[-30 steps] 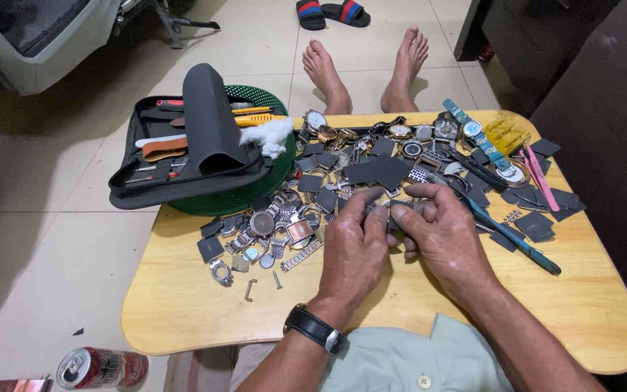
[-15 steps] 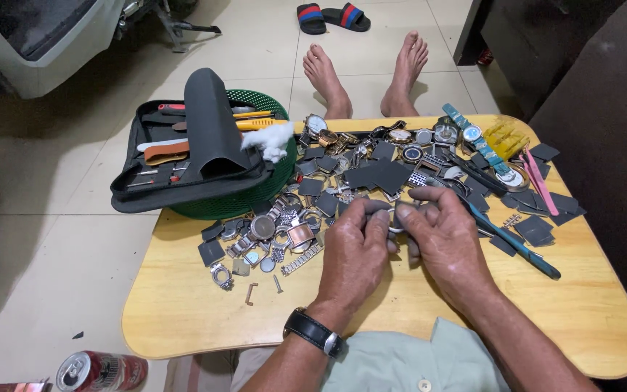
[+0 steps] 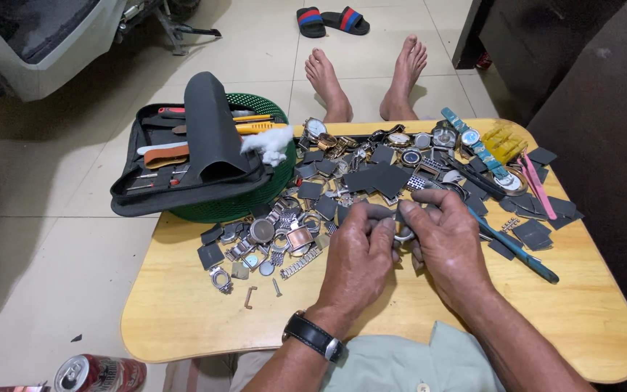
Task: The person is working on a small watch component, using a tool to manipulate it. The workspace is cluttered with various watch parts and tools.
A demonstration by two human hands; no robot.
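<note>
Both hands stay together over the wooden table (image 3: 183, 319): the left hand (image 3: 357, 258) and right hand (image 3: 448, 243) still pinch a small round watch part (image 3: 403, 234) between closed fingertips, barely shifted, the heap of watch pieces (image 3: 292, 232) just left.

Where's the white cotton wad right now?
In the head view, the white cotton wad lies left of centre on the rim of the green basket, beside the open black tool case.

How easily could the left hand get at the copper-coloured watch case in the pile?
Probably yes: the copper-coloured watch case lies on top of the pile beside the left hand, nothing between them. But that hand helps pinch a small ring-shaped part.
</note>
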